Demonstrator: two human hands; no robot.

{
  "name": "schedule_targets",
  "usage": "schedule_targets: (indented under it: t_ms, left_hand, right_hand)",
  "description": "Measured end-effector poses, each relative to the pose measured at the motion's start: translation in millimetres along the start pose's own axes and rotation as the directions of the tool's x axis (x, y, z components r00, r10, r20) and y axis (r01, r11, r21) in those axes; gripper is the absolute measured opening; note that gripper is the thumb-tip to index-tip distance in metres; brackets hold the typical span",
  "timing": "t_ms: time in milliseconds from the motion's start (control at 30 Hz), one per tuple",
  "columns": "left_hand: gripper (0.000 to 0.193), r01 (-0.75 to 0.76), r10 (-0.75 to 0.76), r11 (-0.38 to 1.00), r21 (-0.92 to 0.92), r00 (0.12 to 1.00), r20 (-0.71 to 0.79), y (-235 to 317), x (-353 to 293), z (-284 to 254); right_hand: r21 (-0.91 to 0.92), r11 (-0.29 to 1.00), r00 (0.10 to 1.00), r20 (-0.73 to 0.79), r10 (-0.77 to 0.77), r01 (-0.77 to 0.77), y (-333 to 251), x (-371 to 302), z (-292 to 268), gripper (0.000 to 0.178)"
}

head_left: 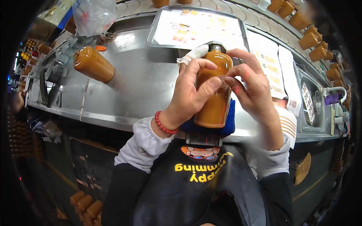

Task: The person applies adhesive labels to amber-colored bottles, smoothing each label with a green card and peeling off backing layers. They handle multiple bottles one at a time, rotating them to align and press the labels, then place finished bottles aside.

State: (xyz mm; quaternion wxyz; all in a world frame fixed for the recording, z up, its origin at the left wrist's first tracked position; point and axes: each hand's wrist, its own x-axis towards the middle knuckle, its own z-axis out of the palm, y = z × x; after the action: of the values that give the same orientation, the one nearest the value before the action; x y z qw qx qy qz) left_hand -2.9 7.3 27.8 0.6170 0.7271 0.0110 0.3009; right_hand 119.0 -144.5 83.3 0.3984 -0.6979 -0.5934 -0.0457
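A glossy amber-brown bottle [213, 107] leans on a folded blue cloth [231, 126] in front of me, its narrow neck pointing away. My left hand [194, 86] curves over the bottle's left side, a white cloth wrap [194, 53] on one finger and its thumb at a small, mostly clear film [223, 80]. From the other side, my right hand [250, 83] pinches that film between thumb and forefinger. The film is held over the bottle's face; whether it touches the glaze I cannot tell. Its print is too small to make out.
Another brown bottle [94, 64] lies at left on the metal bench [128, 94]. Printed sheets fill a metal tray [151, 35] behind my hands, and more sheets [269, 62] lie to the right. A small sink [316, 100] stands far right. Several brown bottles [309, 39] line the back.
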Motion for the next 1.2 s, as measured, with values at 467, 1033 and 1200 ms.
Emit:
schedule_targets:
  t_ms: [467,1033,1200]
  left_hand:
    - [0.068,-0.19,0.171,0.938,0.29,0.981,0.091,11.4,-62.9,-17.3]
    - [0.08,0.066,-0.067,0.998,-0.006,0.996,-0.062,-13.8,-30.1,8.2]
    - [0.076,0.114,-0.113,0.993,0.018,0.993,-0.039,-16.0,-25.7,19.3]
  right_hand:
    - [0.1,0.995,0.984,0.181,0.001,-0.02,-27.1,6.4,-39.2,0.013]
    - [-0.063,0.989,0.988,0.062,0.138,-0.134,-1.1,1.0,0.8,0.015]
    - [-0.059,0.997,0.998,0.049,0.05,-0.047,2.8,-5.0,0.3,0.014]
